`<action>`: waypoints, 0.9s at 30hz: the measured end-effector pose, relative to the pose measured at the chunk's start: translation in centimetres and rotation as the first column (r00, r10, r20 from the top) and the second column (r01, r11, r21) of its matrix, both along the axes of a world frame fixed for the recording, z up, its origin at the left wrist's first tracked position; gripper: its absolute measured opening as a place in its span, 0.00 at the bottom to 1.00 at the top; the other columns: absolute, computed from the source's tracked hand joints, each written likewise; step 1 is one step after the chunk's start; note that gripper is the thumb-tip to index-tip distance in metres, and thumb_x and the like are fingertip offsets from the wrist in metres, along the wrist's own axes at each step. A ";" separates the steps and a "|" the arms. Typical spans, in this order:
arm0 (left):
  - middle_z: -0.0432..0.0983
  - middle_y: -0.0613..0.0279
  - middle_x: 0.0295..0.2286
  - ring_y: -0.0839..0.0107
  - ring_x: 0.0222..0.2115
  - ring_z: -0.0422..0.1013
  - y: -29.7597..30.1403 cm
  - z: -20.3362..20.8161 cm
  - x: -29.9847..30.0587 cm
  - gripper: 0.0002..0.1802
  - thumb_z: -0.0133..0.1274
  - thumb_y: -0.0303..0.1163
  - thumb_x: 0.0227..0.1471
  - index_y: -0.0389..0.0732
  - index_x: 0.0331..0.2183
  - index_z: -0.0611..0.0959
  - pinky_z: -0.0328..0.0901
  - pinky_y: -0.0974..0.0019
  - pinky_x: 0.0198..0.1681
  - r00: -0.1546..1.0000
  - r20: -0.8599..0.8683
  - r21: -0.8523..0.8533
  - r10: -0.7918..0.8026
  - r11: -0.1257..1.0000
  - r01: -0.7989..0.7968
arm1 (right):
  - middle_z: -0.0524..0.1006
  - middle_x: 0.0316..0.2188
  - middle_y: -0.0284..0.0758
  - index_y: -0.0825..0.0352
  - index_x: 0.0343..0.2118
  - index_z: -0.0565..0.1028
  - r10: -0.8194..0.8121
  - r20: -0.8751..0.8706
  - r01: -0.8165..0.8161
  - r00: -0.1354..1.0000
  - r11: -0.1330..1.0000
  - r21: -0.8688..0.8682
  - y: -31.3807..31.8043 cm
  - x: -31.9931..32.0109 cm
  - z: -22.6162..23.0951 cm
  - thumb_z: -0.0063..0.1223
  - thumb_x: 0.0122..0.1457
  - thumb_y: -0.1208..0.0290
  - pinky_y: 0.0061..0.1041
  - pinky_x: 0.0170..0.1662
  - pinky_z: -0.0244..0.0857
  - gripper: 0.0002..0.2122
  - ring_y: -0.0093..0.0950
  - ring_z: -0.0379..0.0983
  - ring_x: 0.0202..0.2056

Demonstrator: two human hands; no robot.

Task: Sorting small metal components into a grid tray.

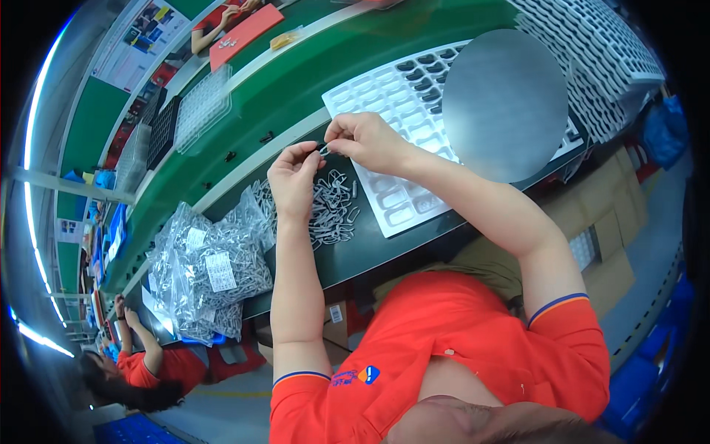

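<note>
L hand + R hand close tog., fingertips pinched (R elbow bent).

A green conveyor belt, stacked plastic trays, bagged metal clips and red-shirted co-workers marked a factory assembly line.

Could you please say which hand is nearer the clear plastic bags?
Left: the left hand is beyond and right of the bags; the right hand is farther right, near the white tray.
</note>
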State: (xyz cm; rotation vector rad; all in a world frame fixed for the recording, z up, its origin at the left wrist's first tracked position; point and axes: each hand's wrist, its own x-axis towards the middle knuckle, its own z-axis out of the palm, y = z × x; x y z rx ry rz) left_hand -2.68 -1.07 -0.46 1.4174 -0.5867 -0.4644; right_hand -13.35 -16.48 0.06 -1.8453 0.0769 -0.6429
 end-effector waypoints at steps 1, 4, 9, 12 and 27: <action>0.79 0.61 0.32 0.77 0.29 0.75 0.1 0.0 0.1 0.11 0.58 0.18 0.52 0.30 0.40 0.81 0.71 0.75 0.36 1.000 -0.005 -0.004 0.003 1.000 -0.003 | 0.80 0.25 0.35 0.71 0.31 0.76 0.005 -0.009 -0.005 1.000 1.000 0.021 0.1 0.2 0.0 0.57 0.56 0.76 0.24 0.37 0.69 0.04 0.22 0.76 0.30; 0.79 0.60 0.34 0.77 0.30 0.75 0.3 -0.2 0.1 0.15 0.60 0.16 0.49 0.29 0.42 0.81 0.71 0.75 0.38 0.995 -0.086 -0.065 -0.059 0.996 0.053 | 0.80 0.26 0.35 0.72 0.31 0.77 -0.011 -0.007 0.011 1.000 1.000 0.012 0.2 0.6 -0.2 0.58 0.57 0.76 0.23 0.36 0.69 0.04 0.21 0.75 0.29; 0.79 0.59 0.34 0.76 0.31 0.76 0.0 0.1 -0.2 0.17 0.61 0.15 0.48 0.28 0.43 0.81 0.72 0.75 0.39 0.992 -0.085 -0.090 -0.090 0.993 0.082 | 0.80 0.24 0.42 0.73 0.30 0.78 -0.077 0.035 0.076 0.996 0.997 0.026 0.6 1.2 -0.8 0.59 0.54 0.75 0.28 0.33 0.70 0.06 0.30 0.78 0.27; 0.80 0.58 0.34 0.76 0.32 0.77 0.0 0.1 -0.3 0.16 0.59 0.16 0.49 0.28 0.43 0.82 0.72 0.75 0.39 0.996 -0.039 -0.045 -0.077 0.996 0.075 | 0.79 0.24 0.42 0.73 0.29 0.78 -0.091 0.020 0.091 0.996 0.996 0.012 0.8 1.2 -0.7 0.59 0.54 0.75 0.29 0.33 0.70 0.05 0.30 0.77 0.27; 0.81 0.60 0.32 0.76 0.31 0.77 0.9 0.4 0.9 0.09 0.57 0.18 0.52 0.30 0.38 0.83 0.72 0.73 0.37 0.986 0.086 0.047 -0.141 0.989 0.137 | 0.79 0.28 0.45 0.71 0.30 0.76 0.011 -0.043 -0.016 0.999 0.992 -0.125 0.1 1.3 -0.6 0.59 0.51 0.74 0.33 0.37 0.70 0.06 0.39 0.78 0.33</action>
